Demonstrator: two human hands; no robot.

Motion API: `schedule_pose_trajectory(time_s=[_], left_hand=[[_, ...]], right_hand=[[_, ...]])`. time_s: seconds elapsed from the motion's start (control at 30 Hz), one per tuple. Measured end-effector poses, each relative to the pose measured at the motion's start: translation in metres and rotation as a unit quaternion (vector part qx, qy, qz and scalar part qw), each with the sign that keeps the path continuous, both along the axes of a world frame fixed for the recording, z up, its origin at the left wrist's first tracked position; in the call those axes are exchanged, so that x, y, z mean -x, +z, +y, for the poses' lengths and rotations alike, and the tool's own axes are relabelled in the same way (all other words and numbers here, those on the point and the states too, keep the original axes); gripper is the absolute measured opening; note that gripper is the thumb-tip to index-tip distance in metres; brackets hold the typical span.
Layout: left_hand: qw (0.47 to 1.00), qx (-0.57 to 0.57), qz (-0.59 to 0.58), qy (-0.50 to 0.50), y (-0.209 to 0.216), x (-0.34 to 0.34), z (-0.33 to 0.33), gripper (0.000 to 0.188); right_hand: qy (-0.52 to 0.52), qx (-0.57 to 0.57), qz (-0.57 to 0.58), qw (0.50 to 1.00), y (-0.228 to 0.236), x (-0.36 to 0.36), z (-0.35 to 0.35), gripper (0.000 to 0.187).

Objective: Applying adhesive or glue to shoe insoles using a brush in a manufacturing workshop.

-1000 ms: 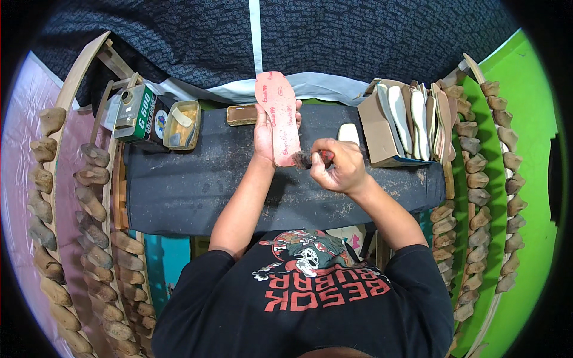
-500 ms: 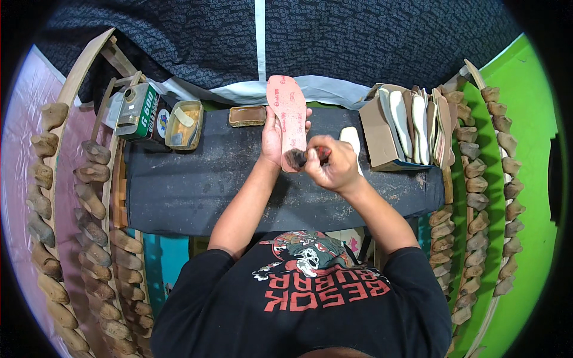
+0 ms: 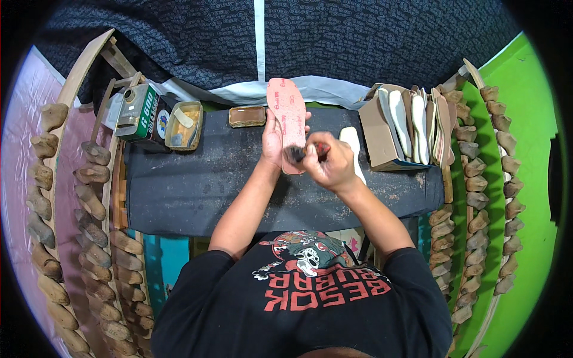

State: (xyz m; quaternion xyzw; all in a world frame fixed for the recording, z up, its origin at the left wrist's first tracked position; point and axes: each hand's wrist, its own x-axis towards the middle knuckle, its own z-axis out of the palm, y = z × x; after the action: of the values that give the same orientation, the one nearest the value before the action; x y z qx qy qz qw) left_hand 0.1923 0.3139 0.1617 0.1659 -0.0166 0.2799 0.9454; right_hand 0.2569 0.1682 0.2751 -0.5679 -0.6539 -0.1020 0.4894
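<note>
A pink insole (image 3: pixel 289 110) with red print lies lengthwise across my left hand (image 3: pixel 273 140), which grips it from beneath with the thumb along its left edge and fingertips showing at its right. My right hand (image 3: pixel 330 161) is closed around a brush (image 3: pixel 322 150) with a reddish handle. The brush's dark bristles touch the heel part of the insole. Behind my right hand, a white insole (image 3: pixel 351 145) rests on the dark table, partly covered by the hand.
A cardboard box (image 3: pixel 382 134) full of upright insoles stands at the right. On the left are a green metal can (image 3: pixel 143 116), a tub of yellowish paste (image 3: pixel 184 138) and a small brown dish (image 3: pixel 247 116). Racks of wooden shoe lasts (image 3: pixel 92 173) flank the dark cloth-covered table (image 3: pixel 179 191).
The insole has come slightly nearer to me. My right hand and the brush have shifted only a little over its heel part.
</note>
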Motion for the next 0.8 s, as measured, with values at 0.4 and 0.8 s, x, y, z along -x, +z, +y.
schedule_pose_trajectory(time_s=[0.4,0.8], left_hand=[[0.999,0.035,-0.038,0.002,0.009,-0.005,-0.020,0.064],[0.999,0.034,-0.037,-0.004,0.008,0.009,-0.004,0.068]], right_hand=[[-0.027,0.012,0.031,0.999,0.004,-0.015,0.019,0.010],[-0.023,-0.021,0.040,0.999,0.003,-0.006,-0.002,0.009]])
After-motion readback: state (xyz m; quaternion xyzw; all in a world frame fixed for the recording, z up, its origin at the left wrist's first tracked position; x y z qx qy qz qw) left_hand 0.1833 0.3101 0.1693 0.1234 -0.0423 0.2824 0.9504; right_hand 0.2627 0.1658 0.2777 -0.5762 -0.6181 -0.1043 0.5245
